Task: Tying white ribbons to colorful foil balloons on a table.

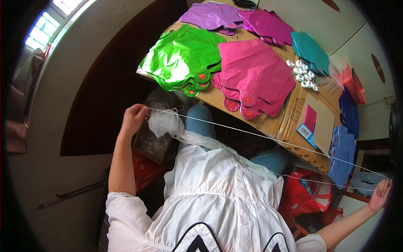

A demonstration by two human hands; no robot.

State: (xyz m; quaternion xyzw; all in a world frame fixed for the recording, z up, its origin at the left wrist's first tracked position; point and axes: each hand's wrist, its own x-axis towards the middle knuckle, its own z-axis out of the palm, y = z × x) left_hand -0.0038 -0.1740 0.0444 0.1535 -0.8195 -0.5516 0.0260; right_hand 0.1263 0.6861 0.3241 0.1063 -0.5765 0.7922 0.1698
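Note:
A white string (252, 135) is stretched across my body between my two hands. At the left, my left hand (135, 117) is closed, pinching one end between the fingertips. Far out to the right, my right hand (381, 194) is closed round the string, which doubles back from there towards my lap. A loose bundle of white strings (166, 122) hangs beside my left hand, its strands trailing across my lap over the white top. On the cardboard-covered table in front, a green foil stack (180, 54) and a pink foil stack (256, 75) lie nearest.
Purple (210, 16), magenta (266, 25), teal (310, 50) and blue foil stacks (342, 151) line the table (289, 147). Several small white string hanks (304, 74) sit beside an open cardboard box (317, 122). A red bag (300, 193) stands below at the right.

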